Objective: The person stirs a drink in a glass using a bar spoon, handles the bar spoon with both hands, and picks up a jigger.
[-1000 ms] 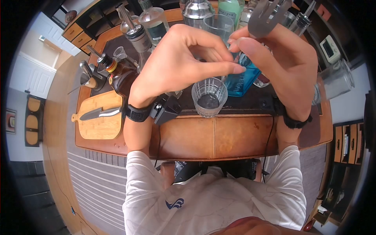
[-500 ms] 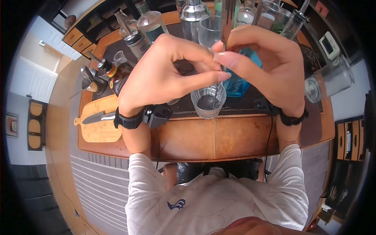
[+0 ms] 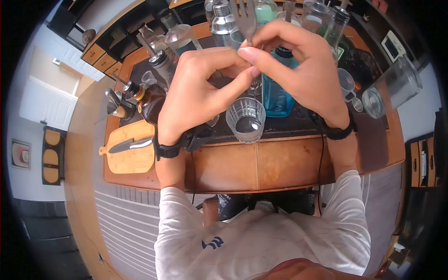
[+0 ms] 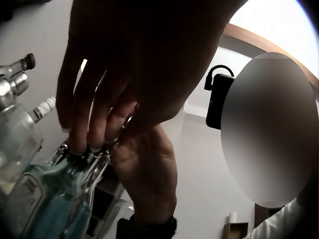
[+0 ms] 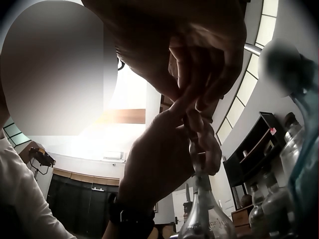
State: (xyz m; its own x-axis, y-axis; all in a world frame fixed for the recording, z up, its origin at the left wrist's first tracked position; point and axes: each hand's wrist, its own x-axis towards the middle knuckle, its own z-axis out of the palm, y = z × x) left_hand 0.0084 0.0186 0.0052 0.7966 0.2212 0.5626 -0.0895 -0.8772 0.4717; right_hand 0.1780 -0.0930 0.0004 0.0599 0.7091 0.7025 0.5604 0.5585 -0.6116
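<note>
Both hands pinch a long bar spoon whose fork-shaped end (image 3: 246, 21) points up above the fingers. My right hand (image 3: 294, 67) holds it just below the fork between thumb and forefinger. Slightly lower, my left hand (image 3: 198, 91) pinches the shaft, thumb and forefinger meeting. A twisted metal shaft (image 4: 88, 186) runs down below the fingers in the left wrist view. In the head view a cut-glass tumbler (image 3: 245, 133) stands below the hands, a shiny spot at its bottom. Right behind it is a blue bottle (image 3: 277, 95), partly hidden by my right hand.
A cutting board (image 3: 130, 156) with a knife (image 3: 130, 144) lies to the left, beside a dark brown bottle (image 3: 150, 102) with a pourer. A cocktail shaker (image 3: 222, 23) and several bottles stand behind. A large glass jar (image 3: 396, 88) is at the right.
The fork end has swung from the right to the left and now stands nearly upright. My right hand has moved left and lower, uncovering the blue bottle's neck. Both hands keep their pinch.
</note>
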